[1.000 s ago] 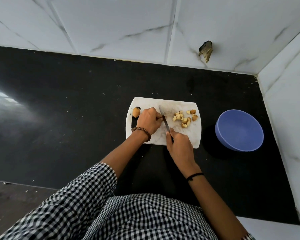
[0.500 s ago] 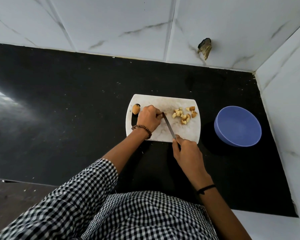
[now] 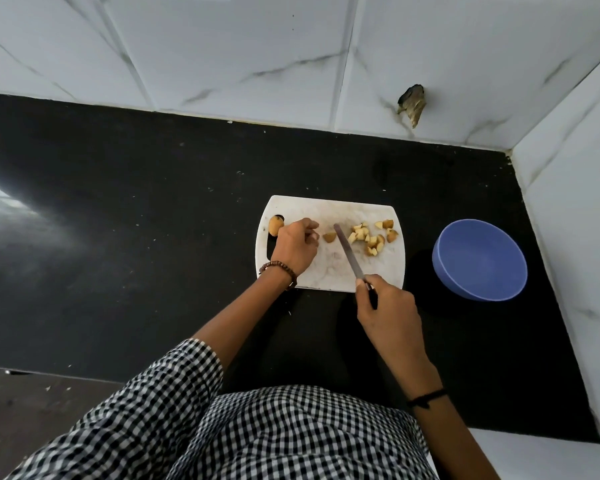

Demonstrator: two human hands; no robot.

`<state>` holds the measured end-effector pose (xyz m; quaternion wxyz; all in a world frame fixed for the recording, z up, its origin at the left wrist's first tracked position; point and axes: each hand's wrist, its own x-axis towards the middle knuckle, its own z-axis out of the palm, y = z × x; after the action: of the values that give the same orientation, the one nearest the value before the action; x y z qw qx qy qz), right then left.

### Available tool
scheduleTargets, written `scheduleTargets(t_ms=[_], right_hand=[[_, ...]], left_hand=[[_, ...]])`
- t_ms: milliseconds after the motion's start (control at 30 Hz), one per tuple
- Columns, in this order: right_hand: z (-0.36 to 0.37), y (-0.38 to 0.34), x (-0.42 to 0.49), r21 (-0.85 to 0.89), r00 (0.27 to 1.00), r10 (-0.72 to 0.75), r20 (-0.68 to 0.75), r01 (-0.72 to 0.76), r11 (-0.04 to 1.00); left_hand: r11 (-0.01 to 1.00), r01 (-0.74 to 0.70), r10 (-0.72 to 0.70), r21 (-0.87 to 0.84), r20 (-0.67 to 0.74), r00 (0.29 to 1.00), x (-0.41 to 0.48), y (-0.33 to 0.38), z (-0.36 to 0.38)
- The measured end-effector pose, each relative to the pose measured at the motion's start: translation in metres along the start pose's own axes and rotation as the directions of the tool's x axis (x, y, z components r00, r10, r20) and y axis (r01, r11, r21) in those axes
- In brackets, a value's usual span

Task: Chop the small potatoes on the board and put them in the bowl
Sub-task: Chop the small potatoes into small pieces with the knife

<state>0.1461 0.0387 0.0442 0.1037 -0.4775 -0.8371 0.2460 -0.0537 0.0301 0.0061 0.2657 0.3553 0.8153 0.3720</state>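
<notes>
A white chopping board [image 3: 329,209] lies on the black counter. My right hand [image 3: 387,308] grips a knife [image 3: 349,251] at the board's near edge, with the blade pointing up and left across the board. Just left of the blade lies one cut potato piece [image 3: 329,237]. Right of the blade sits a heap of several chopped pieces [image 3: 371,235]. My left hand [image 3: 295,245] rests on the board's left part, fingers loosely curled, holding nothing that shows. A whole small potato [image 3: 275,225] lies by the board's handle slot, left of that hand. The blue bowl [image 3: 480,259] stands empty to the board's right.
White marble-tiled walls close off the back and the right side, forming a corner behind the bowl. A broken hole [image 3: 412,103] marks the back wall. The black counter [image 3: 136,220] stretches wide to the left. My checked shirt fills the bottom of the view.
My right hand has drawn back toward me, and the knife now lies further right. My left hand has let go of the potato piece, which now lies bare beside the blade.
</notes>
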Motion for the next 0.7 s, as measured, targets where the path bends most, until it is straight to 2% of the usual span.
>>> scheduleTargets(t_ms=[100, 267, 500, 700], right_hand=[[0.013, -0.007, 0.006, -0.010, 1.000, -0.014, 0.027, 0.014, 1.000], [0.029, -0.007, 0.013, -0.054, 0.997, -0.033, 0.067, 0.037, 0.998], [0.023, 0.024, 0.014, -0.086, 0.998, 0.056, -0.040, -0.059, 0.995], [0.016, 0.032, 0.008, 0.001, 0.992, 0.073, -0.104, -0.074, 0.997]], left_hand=[[0.999, 0.034, -0.034, -0.008, -0.057, 0.998, -0.003, 0.003, -0.002], [0.999, -0.022, 0.027, 0.050, -0.093, 0.995, -0.011, 0.009, -0.005], [0.998, -0.044, 0.047, 0.053, -0.064, 0.997, -0.011, 0.006, 0.002], [0.993, -0.061, 0.068, 0.098, -0.064, 0.996, -0.011, 0.007, 0.009]])
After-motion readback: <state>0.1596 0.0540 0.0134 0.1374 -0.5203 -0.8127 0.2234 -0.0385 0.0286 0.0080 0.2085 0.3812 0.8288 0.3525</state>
